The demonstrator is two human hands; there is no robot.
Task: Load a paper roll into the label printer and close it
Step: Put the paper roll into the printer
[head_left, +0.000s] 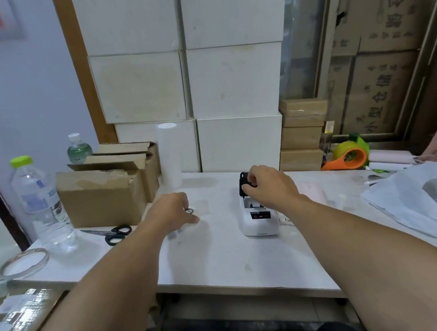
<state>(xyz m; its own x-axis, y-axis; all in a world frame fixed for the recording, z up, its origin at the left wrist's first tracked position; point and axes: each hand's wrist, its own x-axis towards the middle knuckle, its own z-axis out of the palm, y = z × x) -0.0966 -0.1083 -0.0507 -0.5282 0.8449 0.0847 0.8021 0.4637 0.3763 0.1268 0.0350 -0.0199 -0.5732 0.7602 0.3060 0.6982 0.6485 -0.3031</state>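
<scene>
The label printer (258, 220) stood on the white table (228, 264), slightly right of centre, with its black lid (244, 182) raised upright at the far end. My right hand (270, 185) was closed on the top edge of that lid, thumb and fingers pinching it. The open bay below was partly hidden by my hand; I could not tell whether any paper sat in it.

My left hand (174, 211) was low over the table, well left of the printer, fingers curled loosely around something small; whether it gripped that item firmly I could not tell, nor what it was. A tall white paper roll (170, 156) stood upright near the back of the table, beyond my left hand and apart from it.

Assessment: the roll looked light and fairly stiff along its length, but its outer wraps would dent or unspool under a hard squeeze. I judged it best taken around the middle of the barrel with a moderate wrap. The printer appeared small and light, liable to slide on the smooth top, so holding the lid also steadied it.

Scissors (117, 233) lay to the left, clear of the work.
</scene>
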